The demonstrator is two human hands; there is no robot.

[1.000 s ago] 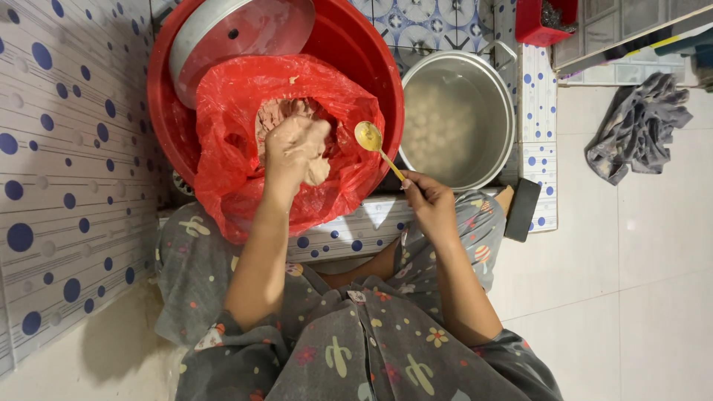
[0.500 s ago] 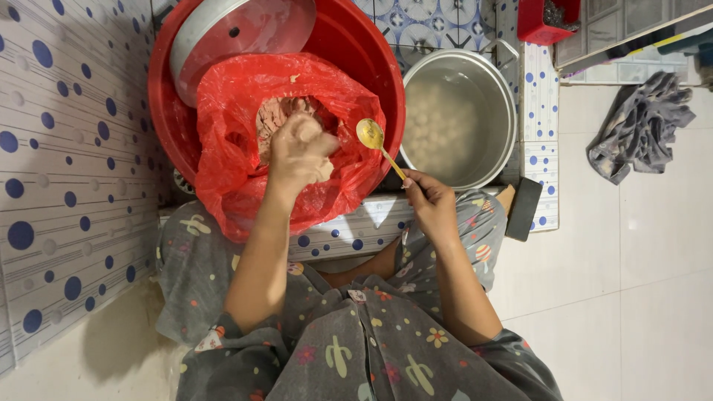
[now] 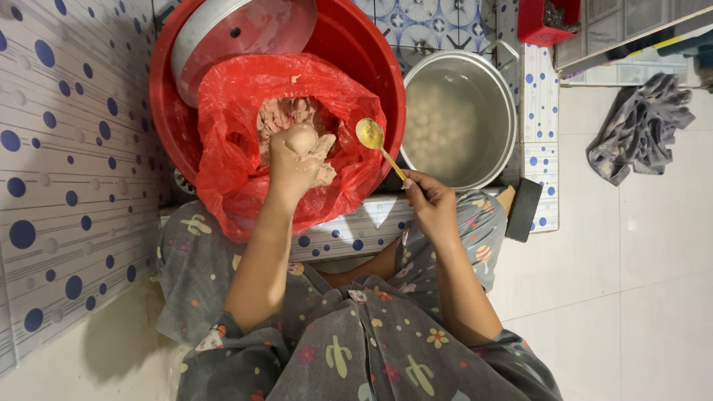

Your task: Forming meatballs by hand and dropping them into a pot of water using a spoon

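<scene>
Head view: your left hand point(image 3: 297, 160) squeezes paste point(image 3: 301, 137) into 1 ball, fingers clamped; right hand point(image 3: 431, 204) grips spoon point(image 3: 371, 135); pot point(image 3: 505, 141) holds many balls, much paste left.

Red plastic bag point(image 3: 245, 148): the only package here; a thin, crinkled, glossy red sack, opened wide at the top, slumped inside the round red basin point(image 3: 371, 67) and hanging over its near rim.
Bag contents: a pale pinkish paste point(image 3: 286, 115) fills its mouth.
Red box point(image 3: 546, 18): small, rectangular, at the top edge; possibly a container, too cropped to tell.
Labels, signs, screens: none seen.
</scene>
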